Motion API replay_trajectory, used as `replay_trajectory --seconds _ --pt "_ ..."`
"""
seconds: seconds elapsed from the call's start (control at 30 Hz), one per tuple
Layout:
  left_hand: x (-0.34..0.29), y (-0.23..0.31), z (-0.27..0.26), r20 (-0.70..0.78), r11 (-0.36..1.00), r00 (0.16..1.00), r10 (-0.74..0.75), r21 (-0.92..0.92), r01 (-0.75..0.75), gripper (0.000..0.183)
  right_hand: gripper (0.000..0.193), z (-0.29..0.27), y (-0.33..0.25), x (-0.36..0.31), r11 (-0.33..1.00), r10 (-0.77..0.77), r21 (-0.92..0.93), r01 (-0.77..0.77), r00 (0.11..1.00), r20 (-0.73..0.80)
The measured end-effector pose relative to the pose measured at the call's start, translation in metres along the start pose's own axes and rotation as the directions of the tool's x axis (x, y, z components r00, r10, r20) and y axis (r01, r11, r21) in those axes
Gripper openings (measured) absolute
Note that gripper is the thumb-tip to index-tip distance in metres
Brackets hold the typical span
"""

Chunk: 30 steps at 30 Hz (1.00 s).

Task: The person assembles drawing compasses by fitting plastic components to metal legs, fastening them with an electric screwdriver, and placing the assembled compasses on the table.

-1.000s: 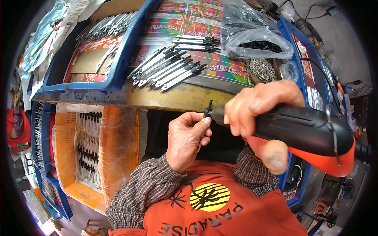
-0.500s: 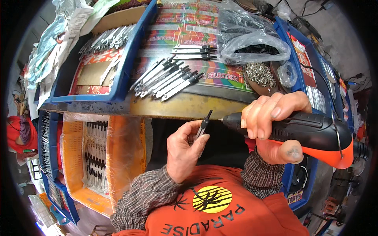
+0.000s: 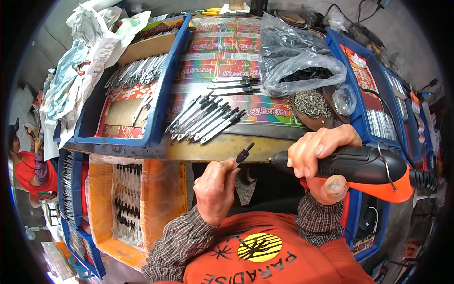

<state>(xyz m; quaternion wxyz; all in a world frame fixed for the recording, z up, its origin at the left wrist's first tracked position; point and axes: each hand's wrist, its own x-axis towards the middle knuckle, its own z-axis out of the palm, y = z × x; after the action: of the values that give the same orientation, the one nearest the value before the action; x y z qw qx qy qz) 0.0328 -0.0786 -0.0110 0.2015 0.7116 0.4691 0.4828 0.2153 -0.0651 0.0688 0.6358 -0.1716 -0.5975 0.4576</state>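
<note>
My left hand (image 3: 215,191) pinches a drawing compass (image 3: 244,154) by its metal legs. Its black head and handle stick out upward past my fingers, pointing to the upper right. A black and orange electric screwdriver (image 3: 362,165) is gripped in my right hand (image 3: 321,158). The bit at its front points left toward the compass head, with a small gap between them. Beyond my hands, several similar compasses (image 3: 205,118) lie in a loose pile near the table's front edge. Behind that pile rest a few more compasses (image 3: 234,86).
Right of the pile stand a dish of small screws (image 3: 311,104) and a clear plastic bag (image 3: 302,71) of dark parts. A blue tray (image 3: 158,128) holds metal pieces at left. Below it, an orange crate (image 3: 101,208) holds rows of compasses. The screwdriver's cable (image 3: 423,180) trails right.
My left hand has turned the compass so it leans more to the right, with its legs now mostly covered. The screwdriver has shifted slightly left in view. The whole view has shifted.
</note>
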Motion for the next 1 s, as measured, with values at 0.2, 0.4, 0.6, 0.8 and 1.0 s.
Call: replay_trajectory --seconds 0.2,0.4,0.6,0.8,1.0 --pt "0.021 -0.011 -0.006 -0.075 0.986 0.99 0.12 0.122 -0.11 0.014 0.042 -0.006 0.003 0.001 0.999 -0.024 0.03 0.024 1.0 0.009" --pt "0.051 -0.03 -0.005 -0.062 0.933 0.973 0.224 0.301 -0.196 0.019 0.04 -0.005 0.001 0.0 1.0 -0.031 -0.003 0.031 0.996 -0.088" --pt "0.068 -0.042 -0.002 0.047 0.782 0.95 0.307 0.557 -0.28 0.021 0.039 -0.008 0.003 -0.002 1.0 -0.023 -0.012 0.021 0.99 -0.141" --pt "0.092 -0.033 0.0 0.127 0.856 0.962 0.242 0.439 -0.274 0.019 0.039 -0.018 0.006 -0.001 1.0 -0.03 -0.009 0.029 0.986 -0.166" --pt "0.135 -0.039 0.033 0.195 0.776 0.926 0.323 0.505 -0.377 0.017 0.04 -0.021 0.009 0.006 0.998 -0.065 -0.037 0.059 0.979 -0.193"
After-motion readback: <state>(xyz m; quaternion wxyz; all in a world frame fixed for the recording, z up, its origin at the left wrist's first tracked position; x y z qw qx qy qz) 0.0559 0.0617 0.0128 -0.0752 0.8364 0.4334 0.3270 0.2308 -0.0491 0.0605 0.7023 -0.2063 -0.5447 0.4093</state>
